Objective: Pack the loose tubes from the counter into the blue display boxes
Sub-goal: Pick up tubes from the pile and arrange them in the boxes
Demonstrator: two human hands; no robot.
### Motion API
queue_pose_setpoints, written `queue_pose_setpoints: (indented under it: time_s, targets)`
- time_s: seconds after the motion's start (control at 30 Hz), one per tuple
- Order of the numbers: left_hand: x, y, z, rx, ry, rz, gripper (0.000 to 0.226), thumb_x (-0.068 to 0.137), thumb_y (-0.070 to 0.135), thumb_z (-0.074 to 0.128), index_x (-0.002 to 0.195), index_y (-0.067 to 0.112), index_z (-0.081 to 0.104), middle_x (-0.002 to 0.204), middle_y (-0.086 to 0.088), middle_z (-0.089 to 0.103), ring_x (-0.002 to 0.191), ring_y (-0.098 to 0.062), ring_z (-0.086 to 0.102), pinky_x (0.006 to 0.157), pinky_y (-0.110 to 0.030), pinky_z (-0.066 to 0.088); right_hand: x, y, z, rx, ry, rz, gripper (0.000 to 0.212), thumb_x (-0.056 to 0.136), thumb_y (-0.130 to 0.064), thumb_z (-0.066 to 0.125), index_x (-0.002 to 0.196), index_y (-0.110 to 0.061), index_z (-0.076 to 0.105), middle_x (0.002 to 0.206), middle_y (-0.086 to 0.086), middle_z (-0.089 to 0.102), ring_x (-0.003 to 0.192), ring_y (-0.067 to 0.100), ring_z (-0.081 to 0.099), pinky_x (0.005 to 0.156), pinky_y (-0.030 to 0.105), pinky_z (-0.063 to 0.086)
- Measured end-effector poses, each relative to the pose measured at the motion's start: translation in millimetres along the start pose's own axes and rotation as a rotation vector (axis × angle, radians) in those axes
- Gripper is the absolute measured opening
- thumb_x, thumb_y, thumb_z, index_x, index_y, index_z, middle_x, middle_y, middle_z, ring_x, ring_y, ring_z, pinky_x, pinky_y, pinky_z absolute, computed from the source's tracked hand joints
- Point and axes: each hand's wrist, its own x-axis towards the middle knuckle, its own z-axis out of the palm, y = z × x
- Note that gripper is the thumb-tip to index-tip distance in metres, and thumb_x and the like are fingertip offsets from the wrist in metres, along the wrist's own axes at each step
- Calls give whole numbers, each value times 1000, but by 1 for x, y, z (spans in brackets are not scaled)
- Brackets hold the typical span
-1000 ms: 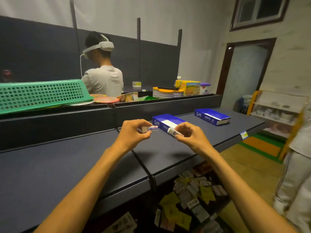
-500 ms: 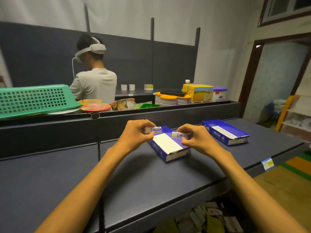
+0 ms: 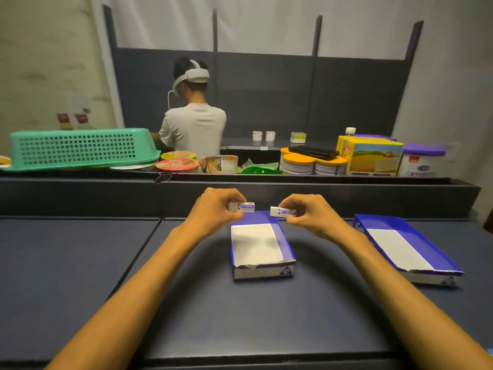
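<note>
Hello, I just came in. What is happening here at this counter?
A person is packing small tubes into blue display boxes. The left hand pinches one tube and the right hand pinches another tube, both held above the far end of the nearer open box, which looks empty. A second box lies to the right.
</note>
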Motion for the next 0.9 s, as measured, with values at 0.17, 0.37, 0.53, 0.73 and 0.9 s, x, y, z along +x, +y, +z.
queue_pose_setpoints:
  time_s: [0.17, 0.37, 0.53, 0.73, 0.9]
  targets:
    - [15, -3, 4, 106, -31, -87, 28, 77, 20, 75, 105, 21, 69, 105, 3, 72, 94, -11, 65, 80, -33, 57, 34, 10, 6, 68, -44, -59, 29, 81, -18, 77, 107, -21, 66, 101, -7, 68, 92, 5, 65, 73, 17, 55]
    - [31, -10, 24, 196, -190, -115, 29, 82, 26, 75, 108, 18, 66, 107, 0, 71, 97, -14, 65, 81, -35, 58, 59, 16, 17, 79, -48, -66, 32, 81, -8, 74, 111, -17, 66, 106, -2, 67, 98, 12, 64, 79, 20, 54]
    - [36, -13, 33, 332, -215, -64, 26, 80, 31, 76, 104, 22, 69, 112, 4, 60, 102, -13, 54, 82, -34, 53, 63, 22, 24, 95, -83, -56, 30, 83, -12, 73, 111, -19, 65, 108, -3, 68, 97, 11, 64, 70, 12, 51]
    - [42, -19, 39, 347, -253, -119, 26, 78, 27, 79, 101, 18, 72, 115, -2, 62, 97, -15, 57, 76, -24, 48, 63, 25, 25, 102, -105, -70, 27, 84, -12, 72, 109, -18, 65, 106, -4, 67, 89, 3, 63, 68, 10, 52]
    - [48, -21, 40, 319, -270, -141, 24, 77, 21, 80, 99, 15, 73, 121, -4, 62, 105, -19, 58, 81, -26, 48, 62, 29, 24, 117, -103, -55, 27, 84, -12, 73, 109, -19, 65, 104, -6, 66, 90, 4, 64, 68, 11, 52]
